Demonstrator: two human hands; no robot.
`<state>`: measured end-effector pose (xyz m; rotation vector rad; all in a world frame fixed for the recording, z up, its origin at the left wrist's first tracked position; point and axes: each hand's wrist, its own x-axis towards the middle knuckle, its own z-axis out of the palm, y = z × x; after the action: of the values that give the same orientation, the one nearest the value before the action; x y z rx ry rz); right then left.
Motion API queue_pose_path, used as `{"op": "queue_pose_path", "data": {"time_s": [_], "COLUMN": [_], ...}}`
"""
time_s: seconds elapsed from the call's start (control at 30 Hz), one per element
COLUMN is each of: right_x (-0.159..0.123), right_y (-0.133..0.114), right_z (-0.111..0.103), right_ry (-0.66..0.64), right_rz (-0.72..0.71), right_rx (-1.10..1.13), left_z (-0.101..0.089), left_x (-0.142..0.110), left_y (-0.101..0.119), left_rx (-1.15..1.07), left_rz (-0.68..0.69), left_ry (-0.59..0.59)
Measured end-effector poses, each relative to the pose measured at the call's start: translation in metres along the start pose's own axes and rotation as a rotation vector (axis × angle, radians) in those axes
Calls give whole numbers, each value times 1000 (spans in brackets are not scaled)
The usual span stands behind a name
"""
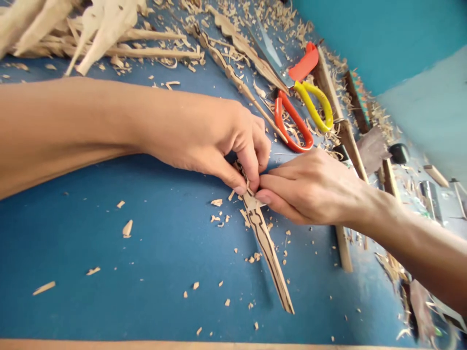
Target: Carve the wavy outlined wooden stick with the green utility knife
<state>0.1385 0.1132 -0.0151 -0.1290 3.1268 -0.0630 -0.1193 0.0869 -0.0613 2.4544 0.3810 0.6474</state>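
A narrow strip of wood with a dark outline drawn on it slants over the blue table, its pointed end towards me. My left hand pinches its upper part between thumb and fingers, covering that stretch. From the right, my right hand is closed, fingertips pressed together, on a small thin blade that lies across the strip just below my left fingertips. Most of the blade and any handle are hidden by my fingers. Small wood chips lie around the strip.
Scissors with red and yellow handles lie beyond my hands, near carved wooden strips. Pale wooden pieces are heaped at the upper left. Wooden-handled tools and shavings run along the wall at the right.
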Motion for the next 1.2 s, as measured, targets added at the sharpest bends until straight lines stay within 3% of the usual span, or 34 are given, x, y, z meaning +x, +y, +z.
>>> {"op": "queue_pose_path", "data": {"time_s": [0.33,0.73,1.1,1.2], "right_x": [-8,-4,-5,-9], "right_y": [-28,-17,-31,-24], "right_z": [13,0,-2,-6], "right_ry": [236,-28,2,88], "right_rz": [155,128,289,209], "right_rx": [-230,-5,3,-143], "left_z": [-1,1,2,1], "left_x": [-1,-1,-2,-1], "left_y": [6,3,4,7], "left_rx": [-1,-12,-25,-36], "left_rz": [-59,-34,-59,-62], "left_ry": [-10,19,-1,-26]}}
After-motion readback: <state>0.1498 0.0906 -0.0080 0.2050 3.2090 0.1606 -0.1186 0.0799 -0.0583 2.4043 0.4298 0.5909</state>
